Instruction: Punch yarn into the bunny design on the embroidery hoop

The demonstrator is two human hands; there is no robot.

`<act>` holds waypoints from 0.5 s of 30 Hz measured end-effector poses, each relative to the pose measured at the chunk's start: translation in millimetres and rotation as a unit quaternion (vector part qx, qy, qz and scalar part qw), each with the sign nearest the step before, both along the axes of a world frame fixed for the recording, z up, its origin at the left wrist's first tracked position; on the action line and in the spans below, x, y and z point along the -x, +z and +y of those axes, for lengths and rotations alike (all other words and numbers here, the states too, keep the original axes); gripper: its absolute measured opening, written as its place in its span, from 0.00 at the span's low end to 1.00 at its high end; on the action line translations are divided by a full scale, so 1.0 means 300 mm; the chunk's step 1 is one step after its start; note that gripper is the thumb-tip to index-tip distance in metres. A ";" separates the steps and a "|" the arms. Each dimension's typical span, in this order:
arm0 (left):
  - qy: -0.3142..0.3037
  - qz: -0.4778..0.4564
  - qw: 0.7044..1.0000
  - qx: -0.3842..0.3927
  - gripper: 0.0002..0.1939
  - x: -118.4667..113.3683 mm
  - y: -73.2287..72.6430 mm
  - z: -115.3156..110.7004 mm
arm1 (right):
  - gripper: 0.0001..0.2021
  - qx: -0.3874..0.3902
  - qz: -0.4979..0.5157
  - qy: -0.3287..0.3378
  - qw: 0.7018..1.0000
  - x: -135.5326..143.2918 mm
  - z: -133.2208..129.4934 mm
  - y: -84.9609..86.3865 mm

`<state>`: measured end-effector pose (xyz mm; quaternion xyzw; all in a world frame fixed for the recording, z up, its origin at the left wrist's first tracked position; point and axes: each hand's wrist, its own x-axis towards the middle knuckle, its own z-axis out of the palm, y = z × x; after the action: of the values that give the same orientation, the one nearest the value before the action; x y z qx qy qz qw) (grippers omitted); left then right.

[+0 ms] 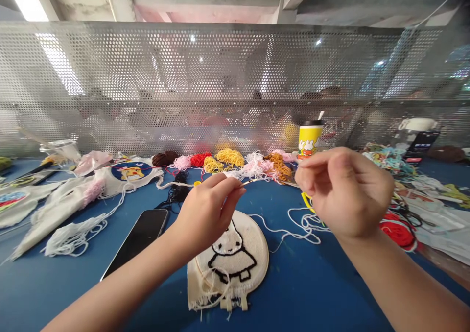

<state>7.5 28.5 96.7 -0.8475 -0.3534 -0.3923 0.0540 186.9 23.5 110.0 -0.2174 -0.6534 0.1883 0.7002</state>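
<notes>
Your left hand (211, 204) was pinched narrow, thumb and fingertips closed on a slender needle-like tool (252, 181) that pointed toward your right side. Your right hand (345, 192) was raised apart from it, fingers curled in toward the thumb; whether they gripped anything, I could not tell. Beneath and between your hands, the round embroidery piece (257, 244) lay on the blue bench (316, 283), its rabbit figure outlined in black (your left hand hid part of the top). Loose cream strands crossed its lower left part. White yarn (304, 224) lay in loops to the right of the piece, near your right hand. A dark phone (135, 241) rested to the left, partly behind your left forearm. Farther back, yellow yarn (229, 158) and red yarn (200, 159) sat in the row, with a yellow cup (310, 136) beyond your right hand.
</notes>
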 end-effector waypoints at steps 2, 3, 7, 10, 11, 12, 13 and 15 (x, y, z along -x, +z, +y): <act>0.000 0.012 1.000 0.014 0.09 0.000 -0.005 0.000 | 0.09 0.002 0.000 -0.014 1.000 0.003 -0.003 0.000; 0.001 0.017 1.000 0.020 0.09 -0.001 -0.008 -0.001 | 0.07 0.004 -0.003 -0.013 1.000 0.008 -0.004 -0.001; 0.007 0.028 0.999 0.032 0.09 -0.005 -0.012 -0.004 | 0.05 -0.004 -0.067 -0.025 0.997 0.025 -0.004 -0.009; 0.006 0.029 0.999 0.033 0.09 -0.005 -0.007 -0.005 | 0.05 0.042 -0.180 -0.012 0.983 0.019 0.005 -0.008; 0.007 0.030 0.999 0.033 0.10 -0.005 -0.006 -0.005 | 0.05 0.060 -0.193 -0.001 0.979 0.013 0.009 -0.007; 0.009 0.030 0.999 0.033 0.10 -0.005 -0.006 -0.005 | 0.06 0.070 -0.182 0.010 0.981 0.007 0.013 -0.006; 0.010 0.031 0.999 0.034 0.10 -0.005 -0.006 -0.004 | 0.06 0.070 -0.153 0.019 0.985 0.000 0.017 -0.005; 0.011 0.032 0.999 0.035 0.10 -0.005 -0.008 -0.002 | 0.09 0.054 -0.097 0.039 0.993 -0.010 0.022 -0.005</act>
<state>9.1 27.9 94.3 -0.8572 -0.3742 -0.3516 0.0401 189.9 30.2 108.6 -0.2468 -0.7149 0.2285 0.6130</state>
